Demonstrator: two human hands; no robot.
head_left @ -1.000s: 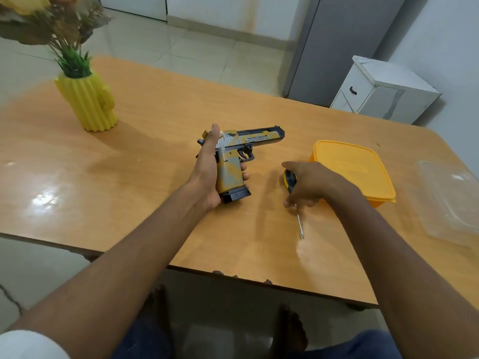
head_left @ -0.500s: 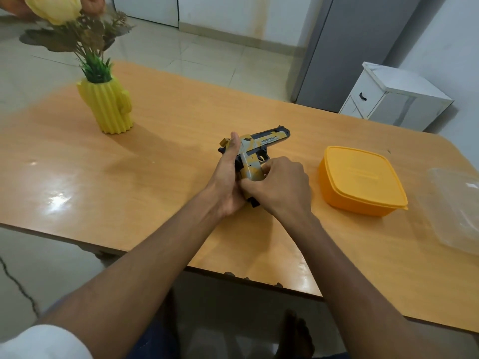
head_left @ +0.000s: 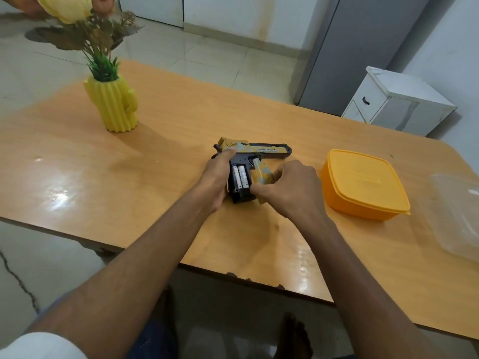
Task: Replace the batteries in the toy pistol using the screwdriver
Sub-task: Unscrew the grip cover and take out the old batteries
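The yellow and black toy pistol [head_left: 261,149] is held just above the middle of the wooden table [head_left: 160,141], barrel pointing right. My left hand [head_left: 217,177] grips the back of its handle, thumb up on the slide. The handle's side stands open and two white batteries [head_left: 241,178] show in the black compartment. My right hand [head_left: 290,189] pinches the yellow grip cover [head_left: 263,174], which is tilted away from the handle to the right. The screwdriver is not visible.
An orange lidded box [head_left: 363,182] stands right of the hands. A clear plastic lid or container [head_left: 458,216] lies at the table's right edge. A yellow cactus vase [head_left: 114,110] with flowers stands at the back left. A white cabinet [head_left: 399,102] stands beyond the table.
My right hand left the screwdriver, came to the pistol handle and pulled the grip cover aside, so the batteries now show. The screwdriver is out of sight.
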